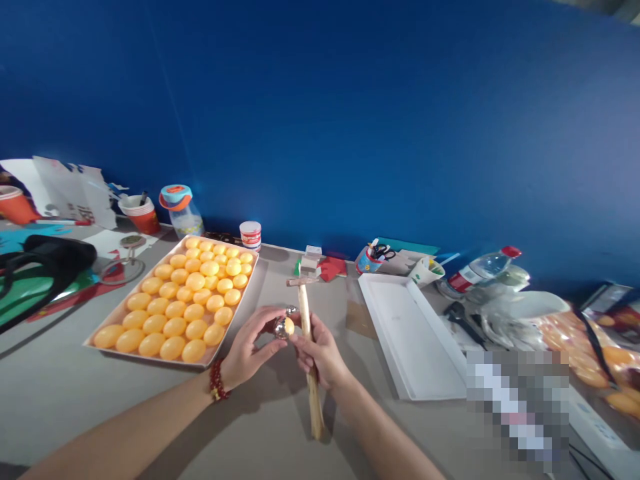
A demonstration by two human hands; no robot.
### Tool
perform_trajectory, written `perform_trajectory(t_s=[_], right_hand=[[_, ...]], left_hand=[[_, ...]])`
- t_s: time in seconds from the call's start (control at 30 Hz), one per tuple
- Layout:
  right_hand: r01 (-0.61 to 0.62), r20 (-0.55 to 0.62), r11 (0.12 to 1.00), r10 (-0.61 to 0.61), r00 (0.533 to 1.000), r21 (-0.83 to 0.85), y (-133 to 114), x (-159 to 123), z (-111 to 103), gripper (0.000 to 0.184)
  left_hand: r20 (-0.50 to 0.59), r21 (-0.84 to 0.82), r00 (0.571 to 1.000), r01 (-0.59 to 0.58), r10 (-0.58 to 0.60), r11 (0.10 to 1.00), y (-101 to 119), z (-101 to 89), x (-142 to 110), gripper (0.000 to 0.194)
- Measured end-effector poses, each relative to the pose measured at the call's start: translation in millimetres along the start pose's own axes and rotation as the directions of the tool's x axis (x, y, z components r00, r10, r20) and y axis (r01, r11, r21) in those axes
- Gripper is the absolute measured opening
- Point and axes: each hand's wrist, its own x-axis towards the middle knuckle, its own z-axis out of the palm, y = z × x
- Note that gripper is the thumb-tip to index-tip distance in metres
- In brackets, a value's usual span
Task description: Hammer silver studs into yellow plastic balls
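My left hand (259, 343) is closed around a small shiny metal piece (280, 329), rounded and mirror-like. An orange patch, like part of a ball (289, 326), shows at its right side. A smaller shiny knob (291, 310) sticks up just behind it. In my right hand (320, 350) is a hammer (314, 400) with a pale wooden handle, held nearly upright with its head (301, 282) at the far end. My right fingertips meet the metal piece from the right; whether they also grip it I cannot tell. A beaded bracelet (218, 380) circles my left wrist.
To the left lies a shallow tray (95, 348) filled with orange balls. A white tray (407, 333) lies to the right. Along the blue wall stand a bottle (183, 210), a small tub (251, 235), a pen cup (369, 260) and a red-capped bottle (483, 268).
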Motion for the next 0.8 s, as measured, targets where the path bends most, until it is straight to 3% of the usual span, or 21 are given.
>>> perform_trajectory(t_s=[0.43,0.8], right_hand=[[-0.015,0.005,1.000,0.015,1.000,-0.016,1.9,0.7,-1.5,0.046],[0.037,-0.065,0.991,-0.045,0.997,-0.130,3.9,-0.8,2.7,0.043]], left_hand=[[0.043,0.038,0.999,0.013,-0.014,0.999,9.7,-3.2,2.6,0.038],[0.016,0.109,1.000,-0.012,0.010,0.994,3.6,-1.8,0.1,0.042]])
